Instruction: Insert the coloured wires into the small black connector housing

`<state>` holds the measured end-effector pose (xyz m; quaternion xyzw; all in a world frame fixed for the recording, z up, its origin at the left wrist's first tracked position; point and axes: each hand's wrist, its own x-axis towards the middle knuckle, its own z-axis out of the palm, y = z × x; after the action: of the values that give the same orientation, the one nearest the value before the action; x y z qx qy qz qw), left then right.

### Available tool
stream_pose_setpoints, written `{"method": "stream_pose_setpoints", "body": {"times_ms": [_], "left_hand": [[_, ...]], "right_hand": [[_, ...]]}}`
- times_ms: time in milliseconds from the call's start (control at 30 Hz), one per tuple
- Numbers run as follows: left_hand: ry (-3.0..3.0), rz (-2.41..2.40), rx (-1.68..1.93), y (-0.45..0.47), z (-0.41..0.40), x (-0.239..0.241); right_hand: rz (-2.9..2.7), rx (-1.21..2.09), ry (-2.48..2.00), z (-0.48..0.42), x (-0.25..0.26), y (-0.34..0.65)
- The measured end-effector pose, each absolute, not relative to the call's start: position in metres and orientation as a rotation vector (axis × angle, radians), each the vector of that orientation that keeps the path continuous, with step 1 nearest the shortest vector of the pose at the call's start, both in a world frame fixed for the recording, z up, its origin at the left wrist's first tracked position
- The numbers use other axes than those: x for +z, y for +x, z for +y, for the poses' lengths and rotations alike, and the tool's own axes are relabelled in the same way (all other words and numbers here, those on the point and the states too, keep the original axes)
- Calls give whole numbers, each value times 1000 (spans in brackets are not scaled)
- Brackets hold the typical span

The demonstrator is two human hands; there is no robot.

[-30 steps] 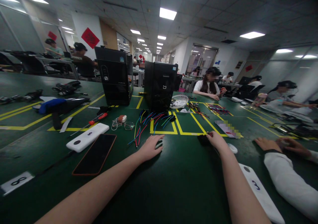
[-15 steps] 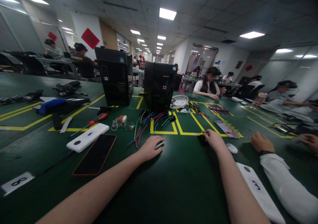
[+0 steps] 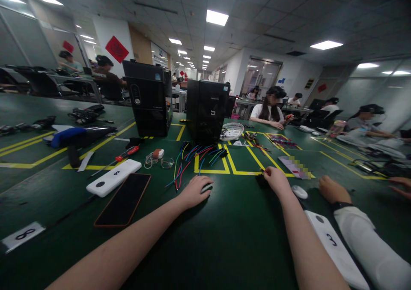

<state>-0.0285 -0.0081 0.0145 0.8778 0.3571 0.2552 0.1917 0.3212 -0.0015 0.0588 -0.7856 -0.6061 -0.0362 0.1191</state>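
My left hand [image 3: 196, 191] lies palm down on the green table, its fingers curled over a small pale rounded object [image 3: 206, 188] that is mostly covered. Just beyond it a bunch of red, blue and green wires [image 3: 184, 170] is spread out. Farther right, my right hand [image 3: 275, 179] is closed in a pinch at the tabletop. At its fingertips is a small dark piece [image 3: 260, 181], partly hidden, with a yellowish end at the top. A white mouse-shaped object [image 3: 299, 191] sits to the right of my right wrist.
Two black computer towers [image 3: 210, 112] stand ahead, beside a white basket [image 3: 232, 130]. At left lie a phone [image 3: 123, 200], a white power bank [image 3: 114, 177], a red screwdriver [image 3: 126, 153] and glasses [image 3: 167, 162]. On the right, a co-worker's white sleeve [image 3: 366, 234] rests near another white power bank [image 3: 330, 240].
My two hands have hardly moved. At the right, the co-worker's hand in the white sleeve has shifted slightly left, and the other hand at the frame's edge has changed position.
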Motion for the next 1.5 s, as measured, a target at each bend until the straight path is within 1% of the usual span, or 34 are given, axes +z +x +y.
{"method": "stream_pose_setpoints", "body": {"times_ms": [133, 467, 667, 833, 933, 1000, 1100, 1267, 1500], "left_hand": [[2470, 1011, 706, -29, -8, 14], [2497, 1008, 711, -28, -7, 11], [2492, 1006, 696, -29, -10, 16], [2497, 1008, 711, -28, -8, 12], [2497, 1000, 715, -28, -7, 10], [2493, 1002, 709, -28, -7, 9], [2489, 1014, 688, -28, -7, 10], [2494, 1014, 682, -28, -7, 10], [2496, 1013, 683, -28, -7, 12]], "right_hand": [[-1774, -93, -2336, -3, 58, 319], [-1900, -176, -2362, -1, 60, 312], [-1987, -62, -2415, -3, 64, 309], [-1817, -84, -2366, -8, 70, 321], [-1644, -122, -2412, -12, 75, 333], [-1618, -82, -2448, -13, 74, 338], [-1665, -29, -2443, -12, 69, 340], [-1771, -34, -2357, -7, 59, 339], [-1840, -27, -2379, -3, 58, 336]]}}
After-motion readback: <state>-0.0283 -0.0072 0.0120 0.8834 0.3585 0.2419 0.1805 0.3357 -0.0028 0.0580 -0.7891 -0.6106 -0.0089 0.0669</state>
